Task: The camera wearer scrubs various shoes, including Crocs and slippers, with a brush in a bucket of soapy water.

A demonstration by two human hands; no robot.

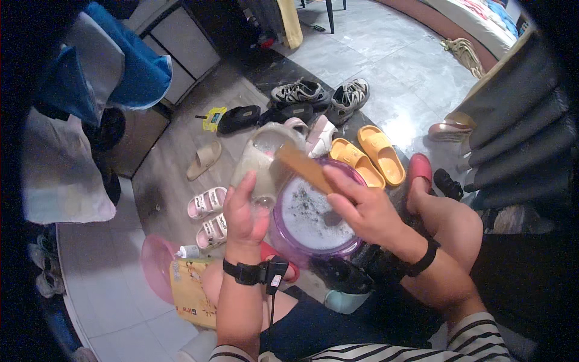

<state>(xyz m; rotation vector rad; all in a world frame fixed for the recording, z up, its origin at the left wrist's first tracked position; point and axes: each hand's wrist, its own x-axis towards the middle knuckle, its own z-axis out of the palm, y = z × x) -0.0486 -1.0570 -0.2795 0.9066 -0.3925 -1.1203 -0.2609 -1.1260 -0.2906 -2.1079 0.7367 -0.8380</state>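
My left hand (249,215) grips the heel end of a pale beige slide sandal (258,165), which is wet and has soap bubbles on it. In my right hand (362,208) is a wooden-handled brush (307,168), blurred, its far end at the sandal's side near the strap. The bristles cannot be made out. Below and between my hands stands a translucent purple basin (284,231). White suds and cloudy water (307,221) fill much of it, with dark specks on the foam.
Around the basin lie yellow slides (382,156), laced sneakers (301,92), black slippers (239,120), white-and-pink sandals (207,202) and a tan slide (204,159). A pink basin (156,267) and a white bottle (187,251) are at lower left. Dark curtains (520,122) hang at right.
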